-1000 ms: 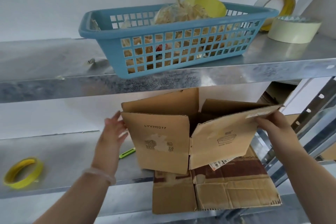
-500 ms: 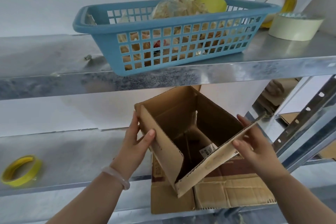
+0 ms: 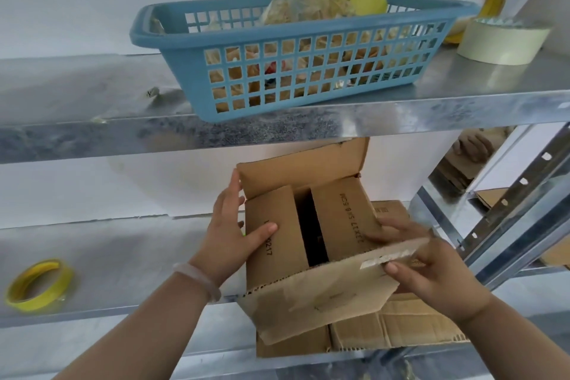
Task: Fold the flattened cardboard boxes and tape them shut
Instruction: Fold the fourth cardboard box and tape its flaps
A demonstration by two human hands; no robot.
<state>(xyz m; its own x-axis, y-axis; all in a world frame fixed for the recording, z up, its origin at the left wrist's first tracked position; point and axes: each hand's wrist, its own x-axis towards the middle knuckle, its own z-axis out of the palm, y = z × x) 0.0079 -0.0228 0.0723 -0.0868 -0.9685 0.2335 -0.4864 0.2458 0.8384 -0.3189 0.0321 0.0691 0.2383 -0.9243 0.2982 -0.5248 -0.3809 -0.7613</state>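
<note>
Box [image 3: 277, 244]: was stood on the flat cardboard [image 3: 401, 330] on the lower shelf [image 3: 123, 256], right under the upper shelf [image 3: 77, 86]. Both small flaps were folded in with a dark gap left between them, the far flap was left standing and the near flap was half raised.

Left hand [image 3: 228, 237]: was laid against the box's left side. Its fingers [image 3: 234, 191] were kept straight up the outer wall and the thumb was pressed on the left flap, so that edge was clasped.

Right hand [image 3: 431, 274]: the near flap's corner was pinched, with the thumb set outside and the fingers tucked behind and spread over the right flap.

Arms: both were reached up from below, and a pale bracelet [image 3: 197, 279] was worn on the left wrist.

Other stuff: a yellow roll [image 3: 37, 285] was left well off to the left on the lower shelf. A blue basket [image 3: 277, 37] and a pale roll [image 3: 502, 43] were parked up top.
</note>
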